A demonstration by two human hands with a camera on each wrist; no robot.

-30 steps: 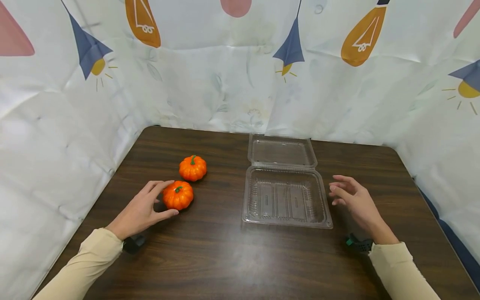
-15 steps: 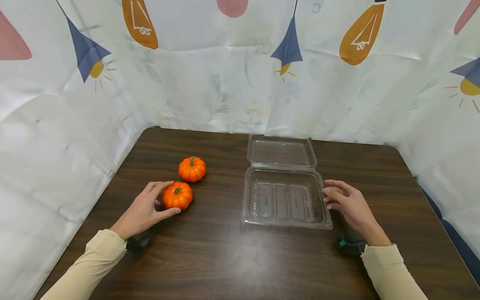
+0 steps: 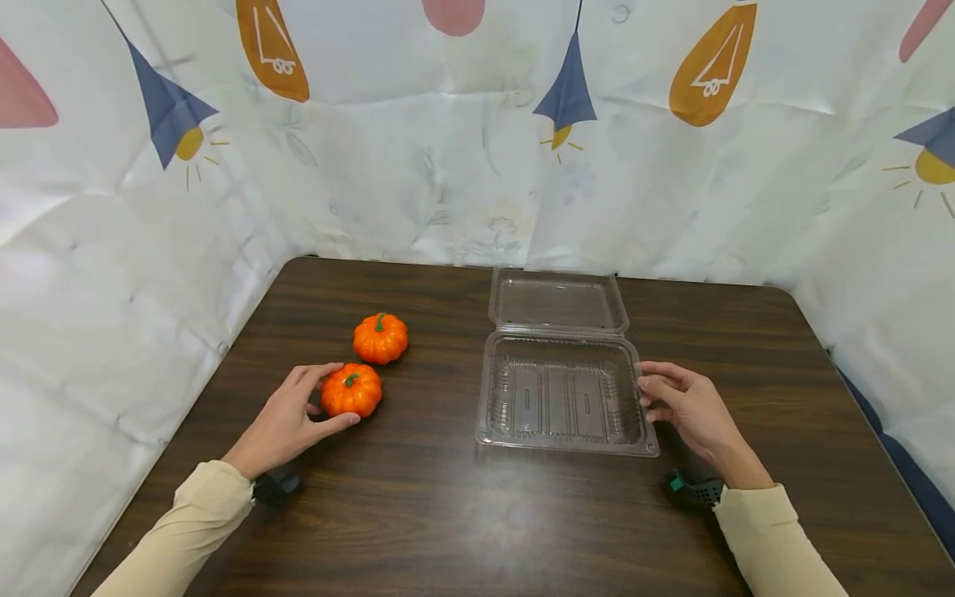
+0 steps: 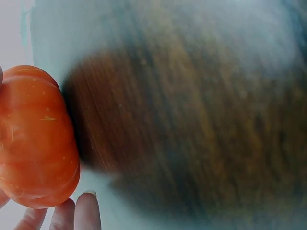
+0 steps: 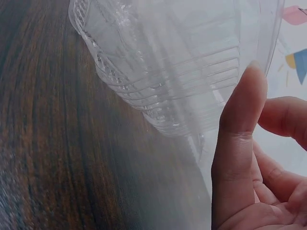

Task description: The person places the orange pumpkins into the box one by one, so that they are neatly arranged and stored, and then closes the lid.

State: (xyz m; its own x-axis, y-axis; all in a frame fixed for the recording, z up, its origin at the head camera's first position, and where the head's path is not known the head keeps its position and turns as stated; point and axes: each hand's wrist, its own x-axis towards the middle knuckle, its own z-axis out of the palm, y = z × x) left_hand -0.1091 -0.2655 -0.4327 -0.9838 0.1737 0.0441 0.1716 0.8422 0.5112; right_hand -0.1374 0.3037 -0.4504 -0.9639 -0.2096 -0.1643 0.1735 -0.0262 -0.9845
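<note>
Head: left hand (image 3: 287, 419) curled round front pumpkin (image 3: 351, 392), frame left; right hand (image 3: 694, 412) at box (image 3: 567, 449), centre-right.
Left wrist: front pumpkin, far left; slack hold might let it roll.
Right wrist: pinch cannot be told; squeezing might buckle rim (image 5: 271, 33).

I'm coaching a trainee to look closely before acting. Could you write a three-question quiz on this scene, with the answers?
1. Multiple choice: what is the left grip curled around?
A) the container's lid
B) the nearer pumpkin
C) the farther pumpkin
2. True or false: the clear container is closed.
3. Short answer: at which part of the clear container is the right grip?

Key:
1. B.
2. False; its lid is folded back open.
3. The right-hand rim.
</note>
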